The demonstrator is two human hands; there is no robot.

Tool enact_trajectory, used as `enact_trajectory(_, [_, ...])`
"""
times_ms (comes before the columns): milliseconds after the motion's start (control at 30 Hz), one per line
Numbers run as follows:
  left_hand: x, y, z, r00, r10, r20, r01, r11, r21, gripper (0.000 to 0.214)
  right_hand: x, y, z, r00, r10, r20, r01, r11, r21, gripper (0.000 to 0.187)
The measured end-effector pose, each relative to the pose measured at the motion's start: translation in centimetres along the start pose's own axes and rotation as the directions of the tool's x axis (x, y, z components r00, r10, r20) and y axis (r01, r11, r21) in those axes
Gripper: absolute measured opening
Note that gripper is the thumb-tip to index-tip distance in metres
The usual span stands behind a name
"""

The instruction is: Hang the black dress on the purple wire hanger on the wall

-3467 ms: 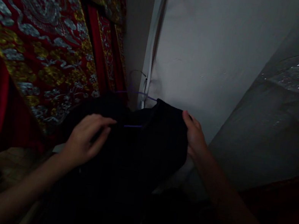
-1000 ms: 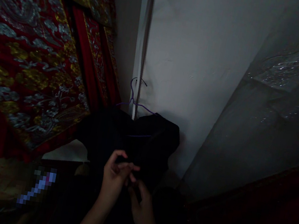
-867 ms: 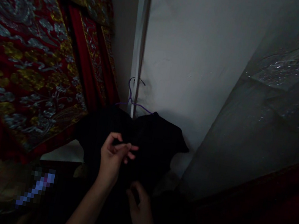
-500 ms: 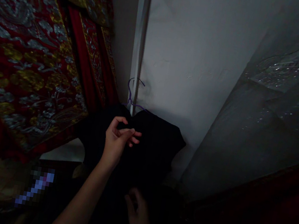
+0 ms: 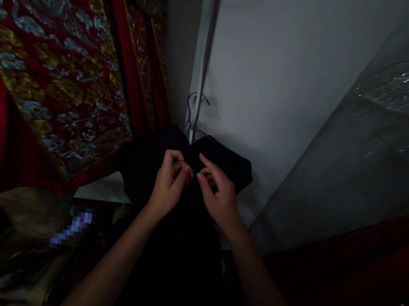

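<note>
A black garment (image 5: 178,254) hangs on a thin purple hanger (image 5: 190,113) close to the wall. Its two shoulders spread to either side, and its folds are lost in the dark. At the upper front, just below the neck opening, my left hand (image 5: 171,181) is closed in a pinch on the black cloth. Facing it from the right is my right hand (image 5: 221,193), its forefinger stretched toward the neckline and its thumb close to the other fingertips. The dimness hides what lies between the right fingertips.
Red curtains (image 5: 73,66) with gold and silver embroidery drape at the left. A pale strip (image 5: 204,42) runs down the wall (image 5: 282,72) behind the hanger. Clear plastic sheeting (image 5: 381,137) covers the right side. Dim clutter, with a pixelated blue item (image 5: 72,229), lies at lower left.
My right hand has risen from low down to the garment's upper front, beside my left hand. The left hand stays at the cloth. The view has shifted slightly.
</note>
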State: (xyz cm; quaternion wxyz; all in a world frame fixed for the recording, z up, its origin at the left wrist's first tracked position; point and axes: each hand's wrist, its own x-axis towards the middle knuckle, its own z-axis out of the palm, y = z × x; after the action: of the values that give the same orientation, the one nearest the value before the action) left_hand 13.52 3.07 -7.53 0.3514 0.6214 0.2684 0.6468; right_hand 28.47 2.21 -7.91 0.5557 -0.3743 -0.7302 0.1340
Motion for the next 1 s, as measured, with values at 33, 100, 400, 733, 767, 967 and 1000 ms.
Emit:
enact_trajectory(33, [0.0, 0.0, -0.1, 1.000, 0.009, -0.007, -0.009, 1.000, 0.016, 0.021, 1.2, -0.3, -0.2, 0.998, -0.044, 0.036, 0.046, 0.997, -0.058, 0.030])
enact_trajectory(100, [0.0, 0.2, -0.4, 1.000, 0.020, -0.022, -0.019, 0.999, 0.042, 0.021, 2.8, -0.6, -0.4, 0.990, -0.102, 0.099, 0.117, 0.979, -0.167, 0.017])
enact_trajectory(400, [1.2, -1.3, 0.1, 0.980, -0.141, -0.138, 0.113, 0.974, -0.196, 0.039, 4.1, -0.7, 1.1, 0.975, -0.220, -0.038, 0.210, 0.961, -0.183, 0.018])
enact_trajectory(733, [-7.9, -7.5, 0.2, 0.944, -0.326, -0.052, 0.327, 0.945, 0.012, 0.031, 5.5, -0.1, -7.5, 0.845, 0.162, -0.510, 0.057, 0.920, 0.388, 0.022])
enact_trajectory(767, [-7.6, -7.2, 0.1, 0.954, -0.286, -0.092, 0.289, 0.957, 0.021, 0.031, 4.7, 0.3, -8.3, 0.829, 0.269, -0.490, 0.033, 0.851, 0.523, 0.021])
enact_trajectory(967, [1.4, -4.3, -2.5, 0.885, 0.096, -0.456, -0.014, 0.984, 0.180, 0.048, -2.3, 1.8, -9.1, 0.776, 0.615, -0.136, -0.093, 0.326, 0.941, 0.008])
enact_trajectory(1000, [3.1, -3.9, -3.1, 0.890, 0.128, -0.438, -0.026, 0.973, 0.231, 0.053, -3.4, 1.9, -8.6, 0.767, 0.632, -0.107, -0.104, 0.287, 0.952, 0.008])
